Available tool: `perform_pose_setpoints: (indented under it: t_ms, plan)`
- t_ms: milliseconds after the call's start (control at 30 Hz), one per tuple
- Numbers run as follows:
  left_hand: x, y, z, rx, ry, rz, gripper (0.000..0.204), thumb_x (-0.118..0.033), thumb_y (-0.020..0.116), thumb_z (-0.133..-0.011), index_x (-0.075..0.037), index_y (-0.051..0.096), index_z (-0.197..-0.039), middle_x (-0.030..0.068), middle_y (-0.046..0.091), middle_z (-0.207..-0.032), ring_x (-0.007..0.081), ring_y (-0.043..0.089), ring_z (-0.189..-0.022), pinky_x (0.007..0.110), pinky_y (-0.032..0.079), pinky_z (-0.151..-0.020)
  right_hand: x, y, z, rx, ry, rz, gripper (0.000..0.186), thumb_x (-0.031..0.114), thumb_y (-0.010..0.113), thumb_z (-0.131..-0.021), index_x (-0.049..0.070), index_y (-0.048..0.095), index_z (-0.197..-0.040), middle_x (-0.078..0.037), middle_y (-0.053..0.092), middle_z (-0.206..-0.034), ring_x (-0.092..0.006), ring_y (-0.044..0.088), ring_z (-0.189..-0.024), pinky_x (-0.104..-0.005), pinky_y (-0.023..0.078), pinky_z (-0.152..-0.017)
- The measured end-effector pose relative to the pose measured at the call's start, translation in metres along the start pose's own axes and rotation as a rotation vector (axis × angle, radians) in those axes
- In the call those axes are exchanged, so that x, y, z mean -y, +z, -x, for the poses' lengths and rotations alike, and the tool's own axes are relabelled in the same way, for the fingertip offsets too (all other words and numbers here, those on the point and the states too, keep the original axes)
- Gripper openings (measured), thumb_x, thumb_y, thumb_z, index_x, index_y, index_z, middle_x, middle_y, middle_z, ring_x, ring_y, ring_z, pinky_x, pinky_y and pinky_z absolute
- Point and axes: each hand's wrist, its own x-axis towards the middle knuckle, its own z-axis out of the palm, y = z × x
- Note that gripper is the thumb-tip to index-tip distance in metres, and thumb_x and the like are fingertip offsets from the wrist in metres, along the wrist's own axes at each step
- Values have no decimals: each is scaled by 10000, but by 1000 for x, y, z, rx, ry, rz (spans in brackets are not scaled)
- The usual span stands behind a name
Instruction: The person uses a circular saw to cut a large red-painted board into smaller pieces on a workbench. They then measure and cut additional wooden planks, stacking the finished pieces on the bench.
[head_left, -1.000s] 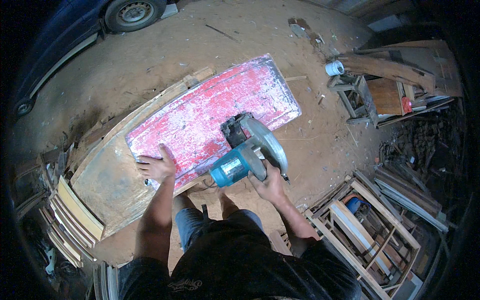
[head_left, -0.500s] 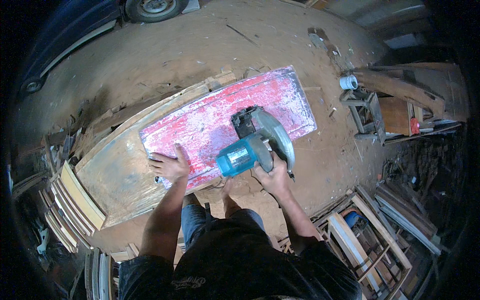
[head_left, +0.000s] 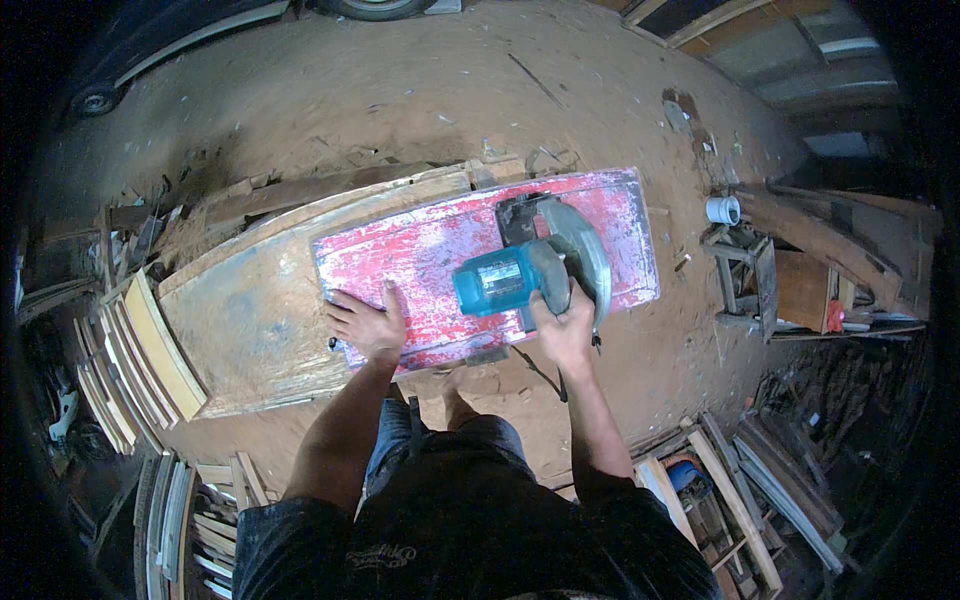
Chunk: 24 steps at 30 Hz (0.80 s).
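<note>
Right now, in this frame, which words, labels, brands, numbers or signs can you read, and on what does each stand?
Label on the teal and grey circular saw: too small and blurred to read.
Pale script on the black shirt: too blurred to read.
I can make out no other lettering.

A pale label (head_left: 503, 281) is showing on the saw (head_left: 543, 268), and light script (head_left: 382, 556) is crossing the shirt (head_left: 455, 515); both are appearing too small to read.
</note>
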Motion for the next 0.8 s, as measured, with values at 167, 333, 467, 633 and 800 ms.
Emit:
perform_pose_setpoints:
  t_ms: [167,333,467,633,800]
  plan:
    - [-4,-4,0,26,-21,-5,1096,-756,365,-877,113,121,-1497,425,131,-1499,568,164,-1395,632,118,-1138,17,12,-22,-18,34,-41,174,84,656,-818,-39,613,-934,-84,618,-733,-134,571,-681,-323,475,-647]
    - [-6,-8,-1,45,-41,33,1089,-750,380,-878,112,130,-1495,422,135,-1499,568,178,-1391,628,133,-1136,15,24,-47,-24,-35,-52,160,59,654,-827,-34,622,-953,-38,623,-799,-102,545,-737,-287,469,-681]
    - [-7,-7,0,66,-61,18,1084,-748,392,-875,107,144,-1494,416,145,-1501,564,202,-1383,626,157,-1130,15,32,-64,-32,-25,-56,196,94,660,-837,-33,631,-982,-53,638,-810,-121,572,-750,-305,483,-713]
    - [-6,-5,2,-22,-43,24,1085,-747,412,-865,116,184,-1482,426,209,-1475,555,240,-1375,630,184,-1113,23,39,-88,-21,-34,-26,318,154,689,-785,-22,649,-1046,-190,680,-811,-293,683,-759,-375,517,-748]
    - [-9,-6,5,-82,-5,10,1080,-759,405,-864,108,210,-1478,407,212,-1483,546,256,-1367,631,192,-1114,27,38,-101,-23,-76,-16,362,200,679,-779,-7,647,-1075,-235,685,-886,-374,682,-867,-408,515,-802]
